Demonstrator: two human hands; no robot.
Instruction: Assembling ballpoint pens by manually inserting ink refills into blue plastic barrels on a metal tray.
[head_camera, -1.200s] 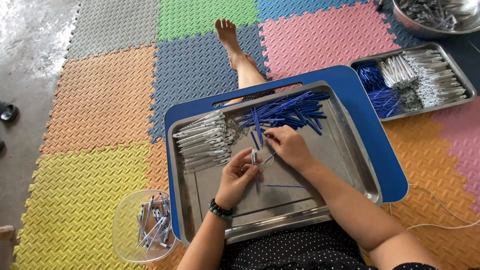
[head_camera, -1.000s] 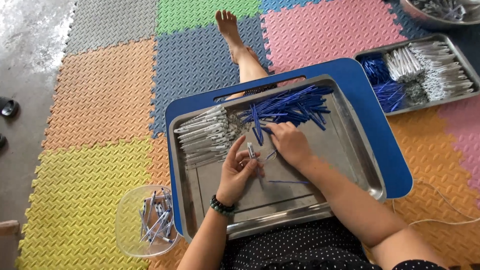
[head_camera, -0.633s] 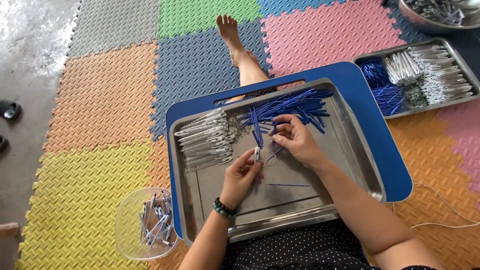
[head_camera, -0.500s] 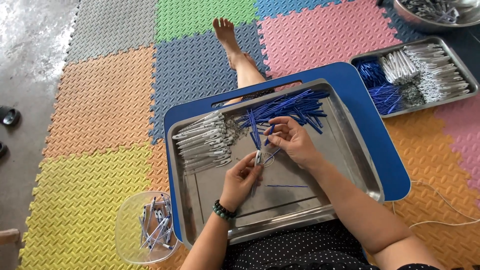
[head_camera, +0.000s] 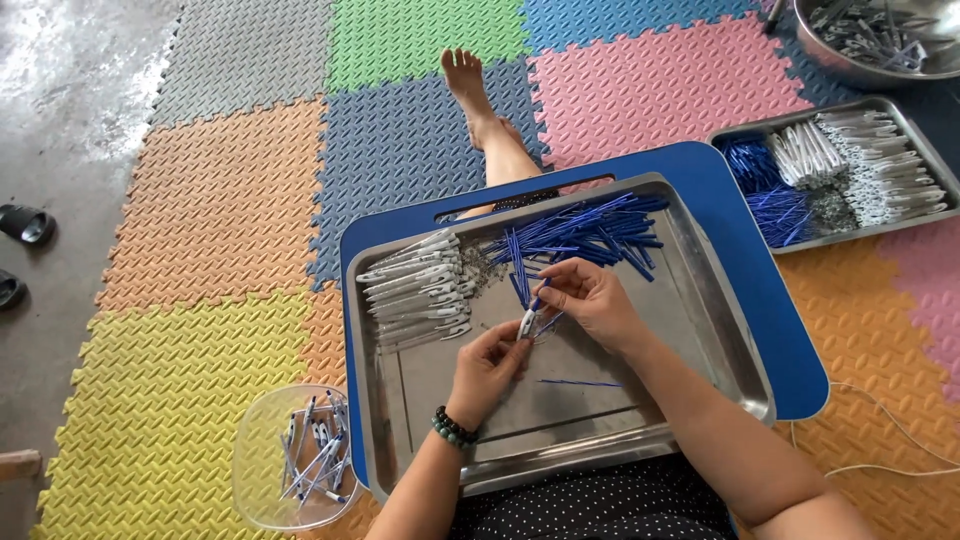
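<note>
**Fingers bring a blue refill to a pen barrel over the steel tray**

The fingers (head_camera: 520, 345) of the left hand (head_camera: 487, 368) are pinched shut on a small white pen barrel (head_camera: 527, 323), held just above the middle of the steel tray (head_camera: 735, 340). The right hand (head_camera: 592, 300), at 1 o'clock from the left, has its fingertips closed on a thin blue refill (head_camera: 540, 295), whose lower end meets the barrel.

Since a second ago the right hand went up to the blue pile at 12 o'clock and has come back down with a refill; the left hand has barely moved. By the look of it, 1 more pen is being put together.

1 loose blue refill (head_camera: 580, 382) lies on the tray floor at 5 o'clock from the hands. The tray holds a heap of blue refills (head_camera: 590, 232) at its far side and a row of white barrels (head_camera: 415, 290) at 10 o'clock. It sits on a blue lap board (head_camera: 790, 340).

A clear plastic tub (head_camera: 262, 470) at 8 o'clock holds white-and-blue pens. At 2 o'clock, on the foam floor mats (head_camera: 220, 200), a second steel tray (head_camera: 925, 150) holds more blue and white parts, and a metal bowl (head_camera: 850, 70) beyond it holds grey pieces.
</note>
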